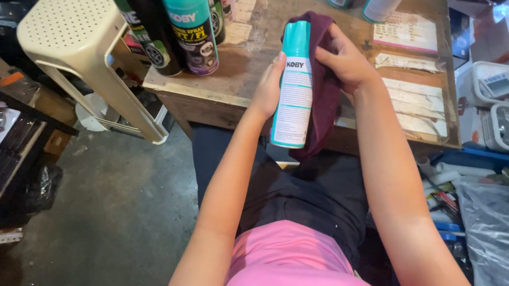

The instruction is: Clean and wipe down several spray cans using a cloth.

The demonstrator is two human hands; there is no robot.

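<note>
Centrally, left hand [267,91] grasps teal-and-white spray can [294,84] upright over bench's [234,84] near edge; right hand [344,62] presses maroon cloth [325,100] against can. More cans [179,26] at bench's far-left corner.

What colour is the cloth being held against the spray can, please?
Dark maroon cloth, seen best in the head view.

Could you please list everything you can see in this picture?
spray can: one, teal and white, held upright above the lap
cloth: one, dark maroon, wrapped behind the can
other spray cans: several, black and teal, left on the table
wooden table: one, brown, ahead
paper labels: several, pale, right on the table
stool: one, cream, left
left hand: holding the can
right hand: pressing the cloth on it
</note>
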